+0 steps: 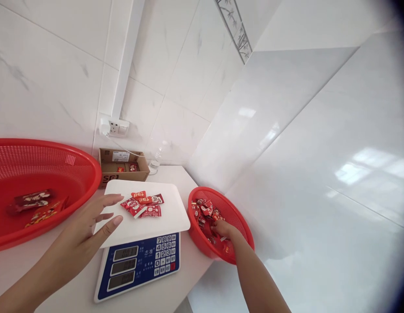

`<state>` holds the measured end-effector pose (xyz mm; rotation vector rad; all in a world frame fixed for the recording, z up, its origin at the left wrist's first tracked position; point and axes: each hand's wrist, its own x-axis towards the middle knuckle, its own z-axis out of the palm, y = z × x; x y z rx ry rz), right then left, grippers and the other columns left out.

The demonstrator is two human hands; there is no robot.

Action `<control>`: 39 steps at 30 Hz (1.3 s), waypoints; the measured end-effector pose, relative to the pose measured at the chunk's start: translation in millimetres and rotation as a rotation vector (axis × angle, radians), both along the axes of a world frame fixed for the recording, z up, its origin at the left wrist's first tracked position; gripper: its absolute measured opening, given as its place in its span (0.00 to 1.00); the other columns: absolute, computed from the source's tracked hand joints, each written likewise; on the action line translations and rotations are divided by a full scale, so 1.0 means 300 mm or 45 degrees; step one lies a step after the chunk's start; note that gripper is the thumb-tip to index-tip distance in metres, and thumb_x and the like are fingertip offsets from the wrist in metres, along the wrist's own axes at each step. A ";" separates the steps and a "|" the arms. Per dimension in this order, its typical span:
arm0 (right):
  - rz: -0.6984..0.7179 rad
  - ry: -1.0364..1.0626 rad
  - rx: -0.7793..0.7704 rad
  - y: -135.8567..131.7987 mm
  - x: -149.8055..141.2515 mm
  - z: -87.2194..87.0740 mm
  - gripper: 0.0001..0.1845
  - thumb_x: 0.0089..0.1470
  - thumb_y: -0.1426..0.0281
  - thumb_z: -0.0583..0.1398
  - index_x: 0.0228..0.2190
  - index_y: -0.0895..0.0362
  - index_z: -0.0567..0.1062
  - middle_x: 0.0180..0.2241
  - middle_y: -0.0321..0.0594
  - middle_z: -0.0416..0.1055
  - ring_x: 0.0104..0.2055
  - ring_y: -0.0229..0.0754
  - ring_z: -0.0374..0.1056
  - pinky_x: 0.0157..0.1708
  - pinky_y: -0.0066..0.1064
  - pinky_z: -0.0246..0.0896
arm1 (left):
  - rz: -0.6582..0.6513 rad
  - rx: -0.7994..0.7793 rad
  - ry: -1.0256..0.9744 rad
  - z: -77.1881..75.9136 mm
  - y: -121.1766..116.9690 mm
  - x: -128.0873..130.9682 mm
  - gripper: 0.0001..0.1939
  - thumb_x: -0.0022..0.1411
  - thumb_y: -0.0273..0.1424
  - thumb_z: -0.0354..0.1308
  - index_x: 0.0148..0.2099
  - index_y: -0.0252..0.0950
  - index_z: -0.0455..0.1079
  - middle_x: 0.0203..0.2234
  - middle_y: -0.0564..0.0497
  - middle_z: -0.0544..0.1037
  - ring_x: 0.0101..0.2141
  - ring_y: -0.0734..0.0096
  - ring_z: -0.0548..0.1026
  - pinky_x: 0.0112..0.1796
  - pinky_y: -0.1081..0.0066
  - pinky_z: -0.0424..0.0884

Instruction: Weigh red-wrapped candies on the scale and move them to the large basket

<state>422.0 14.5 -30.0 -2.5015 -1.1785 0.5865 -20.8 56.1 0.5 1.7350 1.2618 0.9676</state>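
Glossy white tiles (286, 130) line the walls, faintly veined. Both baskets, the large one (42, 174) at nine o'clock and the small one (234, 213) at four, are red perforated plastic. The scale tray (163, 221) looks smooth matt plastic; the wrappers (141, 205) shiny foil; the box (124, 171) plain cardboard.

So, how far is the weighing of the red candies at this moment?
Done: a few red candy packets lie on the white scale tray. In hand: the right hand reaches into the small red basket among more packets, while the left hand hovers open at the tray's edge. Left: many packets remain in that basket.
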 end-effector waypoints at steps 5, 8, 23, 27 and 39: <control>0.083 0.263 0.048 -0.043 -0.027 0.109 0.15 0.55 0.64 0.58 0.21 0.58 0.69 0.21 0.34 0.68 0.25 0.37 0.65 0.28 0.30 0.59 | -0.007 -0.004 -0.005 -0.017 0.005 0.005 0.27 0.58 0.53 0.49 0.56 0.49 0.61 0.59 0.50 0.65 0.52 0.55 0.72 0.43 0.62 0.75; 0.140 0.424 0.208 -0.062 -0.119 0.171 0.18 0.55 0.53 0.55 0.29 0.56 0.70 0.30 0.37 0.73 0.30 0.39 0.68 0.30 0.30 0.62 | -0.092 -0.039 -0.009 -0.040 -0.001 0.016 0.27 0.58 0.53 0.49 0.56 0.49 0.62 0.57 0.49 0.68 0.50 0.57 0.73 0.42 0.65 0.75; 0.818 0.966 0.600 -0.102 -0.792 0.105 0.22 0.54 0.53 0.58 0.43 0.54 0.75 0.39 0.41 0.75 0.43 0.43 0.70 0.46 0.35 0.63 | -0.623 -0.231 -0.172 -0.001 -0.086 0.093 0.17 0.63 0.36 0.48 0.54 0.42 0.66 0.31 0.54 0.77 0.33 0.71 0.72 0.34 0.74 0.67; 0.630 0.999 0.653 -0.099 -0.795 0.077 0.20 0.53 0.54 0.59 0.42 0.54 0.73 0.39 0.40 0.74 0.42 0.43 0.70 0.45 0.34 0.64 | -0.607 -0.083 -0.046 0.010 -0.074 0.074 0.13 0.64 0.35 0.46 0.43 0.43 0.72 0.34 0.54 0.79 0.35 0.68 0.74 0.36 0.73 0.69; 0.428 0.403 0.775 -0.043 -0.801 0.046 0.18 0.57 0.54 0.53 0.35 0.54 0.72 0.32 0.40 0.74 0.33 0.43 0.69 0.32 0.30 0.64 | -0.172 0.146 0.303 -0.031 -0.024 0.035 0.20 0.64 0.40 0.45 0.56 0.47 0.66 0.50 0.49 0.74 0.49 0.60 0.73 0.44 0.63 0.73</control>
